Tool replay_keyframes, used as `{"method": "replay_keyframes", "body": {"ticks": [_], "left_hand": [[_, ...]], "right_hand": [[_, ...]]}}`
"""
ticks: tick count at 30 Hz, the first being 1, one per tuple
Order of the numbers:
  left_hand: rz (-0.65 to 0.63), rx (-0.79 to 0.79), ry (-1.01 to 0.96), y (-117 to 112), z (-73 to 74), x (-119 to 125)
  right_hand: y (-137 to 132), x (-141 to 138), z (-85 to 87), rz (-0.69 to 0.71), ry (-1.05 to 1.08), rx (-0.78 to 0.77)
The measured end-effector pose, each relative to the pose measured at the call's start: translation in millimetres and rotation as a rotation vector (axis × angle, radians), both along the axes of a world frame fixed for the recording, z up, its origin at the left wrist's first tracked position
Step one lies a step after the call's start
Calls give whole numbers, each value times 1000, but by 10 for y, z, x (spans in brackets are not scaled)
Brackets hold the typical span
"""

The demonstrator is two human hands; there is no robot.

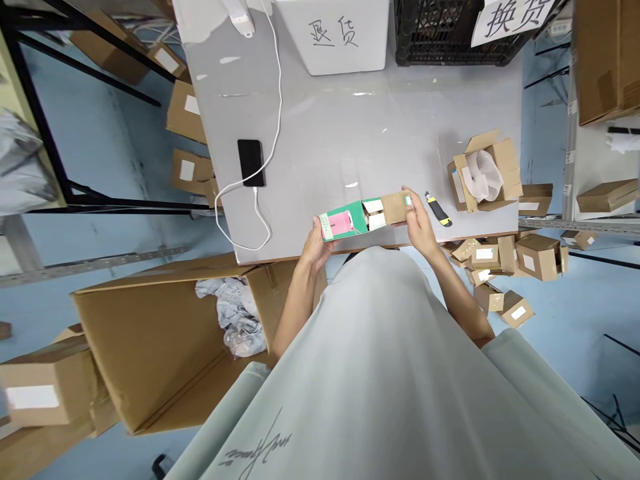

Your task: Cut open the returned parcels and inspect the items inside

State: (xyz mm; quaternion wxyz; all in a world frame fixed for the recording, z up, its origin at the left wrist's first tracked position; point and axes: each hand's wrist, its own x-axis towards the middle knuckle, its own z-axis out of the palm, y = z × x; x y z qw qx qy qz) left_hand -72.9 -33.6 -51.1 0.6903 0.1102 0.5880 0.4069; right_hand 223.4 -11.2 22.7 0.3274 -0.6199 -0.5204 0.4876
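A green product box with a pink picture on its face is held up over the table's front edge. My left hand grips its left end. At the right end, the fingers of my right hand are closed on the open cardboard flap. White inner flaps show at the box's mouth; its contents cannot be made out. To the right of my right hand lies a black and yellow utility knife. Beyond it stands an opened brown carton with white foam wrap inside.
A phone with a white cable lies on the table at left. A white bin and a black crate stand at the back. A large carton holding plastic bags is at lower left; several small cartons lie at right.
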Motion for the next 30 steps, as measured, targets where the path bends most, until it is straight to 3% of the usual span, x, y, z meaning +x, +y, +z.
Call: {"method": "replay_keyframes", "body": {"ticks": [6, 15, 30], "left_hand": [[-11, -22, 19, 19, -11, 41], [-65, -12, 95, 40, 28, 99], [-32, -94, 77, 9, 122, 218]], "right_hand": [[32, -16, -32, 105, -399, 259], [-107, -158, -18, 238, -301, 349], [-174, -135, -41, -38, -128, 377]]}}
